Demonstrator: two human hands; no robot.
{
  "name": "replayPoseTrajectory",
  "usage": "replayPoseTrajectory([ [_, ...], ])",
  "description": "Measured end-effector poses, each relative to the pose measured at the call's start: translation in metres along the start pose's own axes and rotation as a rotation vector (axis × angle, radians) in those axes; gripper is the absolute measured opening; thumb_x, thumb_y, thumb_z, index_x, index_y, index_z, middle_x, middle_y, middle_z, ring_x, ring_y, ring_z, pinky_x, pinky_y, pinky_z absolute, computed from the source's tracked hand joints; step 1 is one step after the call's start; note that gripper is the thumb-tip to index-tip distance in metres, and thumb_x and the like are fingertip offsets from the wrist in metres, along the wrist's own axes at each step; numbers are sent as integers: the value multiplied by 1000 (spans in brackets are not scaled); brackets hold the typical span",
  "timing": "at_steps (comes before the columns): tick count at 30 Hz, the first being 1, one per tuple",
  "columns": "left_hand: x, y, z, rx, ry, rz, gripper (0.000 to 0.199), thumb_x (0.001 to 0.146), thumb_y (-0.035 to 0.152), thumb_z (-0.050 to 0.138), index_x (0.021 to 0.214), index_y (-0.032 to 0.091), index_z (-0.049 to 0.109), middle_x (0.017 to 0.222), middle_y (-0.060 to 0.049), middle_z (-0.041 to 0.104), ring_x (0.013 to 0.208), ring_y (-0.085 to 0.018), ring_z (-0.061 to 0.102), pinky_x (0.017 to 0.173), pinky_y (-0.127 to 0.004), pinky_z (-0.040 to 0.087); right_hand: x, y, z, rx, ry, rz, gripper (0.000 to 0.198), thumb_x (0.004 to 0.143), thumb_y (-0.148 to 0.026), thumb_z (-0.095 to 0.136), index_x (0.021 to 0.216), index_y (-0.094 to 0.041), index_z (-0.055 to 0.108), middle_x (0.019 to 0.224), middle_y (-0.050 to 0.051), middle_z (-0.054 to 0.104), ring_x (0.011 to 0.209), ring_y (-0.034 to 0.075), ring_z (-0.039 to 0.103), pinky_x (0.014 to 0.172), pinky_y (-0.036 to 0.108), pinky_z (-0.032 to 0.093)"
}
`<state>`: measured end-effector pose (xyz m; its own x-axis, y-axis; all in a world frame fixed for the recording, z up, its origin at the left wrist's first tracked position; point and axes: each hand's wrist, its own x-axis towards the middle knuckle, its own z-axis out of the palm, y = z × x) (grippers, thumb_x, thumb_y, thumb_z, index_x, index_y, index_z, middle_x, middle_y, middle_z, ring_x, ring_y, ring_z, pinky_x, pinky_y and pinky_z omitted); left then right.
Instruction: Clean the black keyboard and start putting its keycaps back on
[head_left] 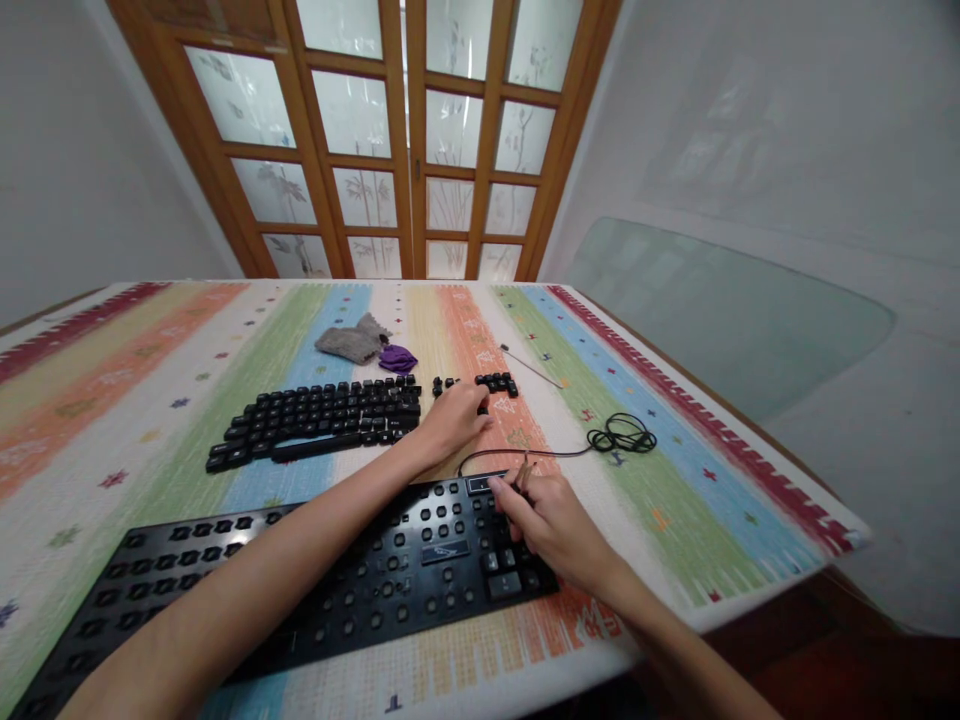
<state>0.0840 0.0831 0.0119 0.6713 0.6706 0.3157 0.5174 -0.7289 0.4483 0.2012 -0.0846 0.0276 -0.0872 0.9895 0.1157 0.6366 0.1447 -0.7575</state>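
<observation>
A black keyboard (360,570) lies along the near table edge. Most of its keycaps are off, leaving bare switch posts; a few caps sit at its right end. My right hand (551,515) is closed over the keyboard's upper right corner, with a thin brown pointed tool (527,468) showing between thumb and fingers. Crossing above the keyboard, my left arm reaches forward. My left hand (454,415) is closed, fingertips down, at a small group of loose keycaps (499,382); what it grips is mostly hidden. Left of it lie many loose keycaps (322,415) in keyboard order.
A grey cloth (352,342) and a purple cloth (397,358) lie behind the keycaps. The keyboard's cable (622,433) is coiled at right, near a thin rod with a dark tip (532,367). A striped tablecloth (675,500) covers the table.
</observation>
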Motion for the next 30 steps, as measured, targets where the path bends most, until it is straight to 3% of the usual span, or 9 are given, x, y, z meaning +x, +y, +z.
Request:
replayPoseTrajectory([
  [7,8,-6,14,12,-10,17,9,77,9,73,73,15,67,78,-6,69,83,-24,66,79,-35,50,10,10,0,159,-60,180,42,98,-46,44,67,-19,54,49,-2,55,38,10,46,40,22,31],
  [11,9,-7,14,19,-4,33,7,78,10,73,78,16,69,80,-7,70,84,-24,66,81,-36,50,13,17,-4,295,-103,279,39,95,-49,44,73,-18,55,48,-4,54,34,8,41,36,19,27],
  [17,14,-13,14,43,53,14,16,79,11,74,93,13,68,90,-11,70,90,-27,64,81,-38,49,11,17,-9,374,-39,268,44,92,-57,46,76,-17,56,49,-4,54,36,7,43,37,18,30],
  [24,26,-17,22,66,53,54,10,77,12,76,73,16,67,79,-7,68,87,-26,61,81,-38,48,12,18,-17,452,51,248,49,87,-64,52,75,-17,58,48,-3,54,35,8,44,35,18,29],
  [30,32,-22,27,42,68,89,13,77,10,72,67,16,66,74,-6,65,85,-25,59,80,-38,47,14,19,-27,501,124,231,51,84,-67,57,76,-17,59,51,-2,58,36,8,46,32,18,28],
])
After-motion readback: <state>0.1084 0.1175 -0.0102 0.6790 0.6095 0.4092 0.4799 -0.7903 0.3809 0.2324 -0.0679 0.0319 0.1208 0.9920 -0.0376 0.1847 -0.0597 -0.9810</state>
